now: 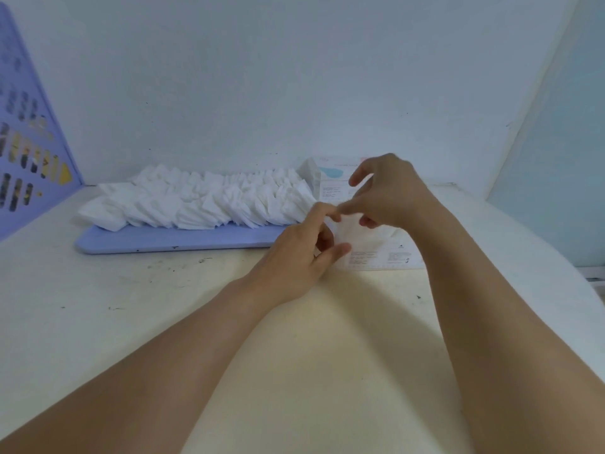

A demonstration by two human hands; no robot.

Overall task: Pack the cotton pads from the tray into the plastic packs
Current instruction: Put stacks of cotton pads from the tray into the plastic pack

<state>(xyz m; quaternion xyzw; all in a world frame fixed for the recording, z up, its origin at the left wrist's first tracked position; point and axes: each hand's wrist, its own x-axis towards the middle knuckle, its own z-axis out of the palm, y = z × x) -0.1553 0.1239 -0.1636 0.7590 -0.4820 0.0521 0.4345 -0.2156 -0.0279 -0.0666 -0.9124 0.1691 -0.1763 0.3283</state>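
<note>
Both bare forearms reach in from the near edge across the cream table [98,290] and meet just right of the lilac tray [170,239]. At their meeting point the left hand [301,253] and the right hand [389,194] each pinch the top of 1 plastic pack [376,247] lying flat on the table, fingertips nearly touching; judging by the pose, they are pulling its mouth apart so pads can slide in. Whether the mouth has opened yet I cannot tell. White cotton pads [203,199] lie fanned in a long overlapping row on the tray, close beside the pack for a short reach. Another printed pack [330,181] stands against the wall behind the hands. A perforated lilac basket [29,149] leans at far left.
</note>
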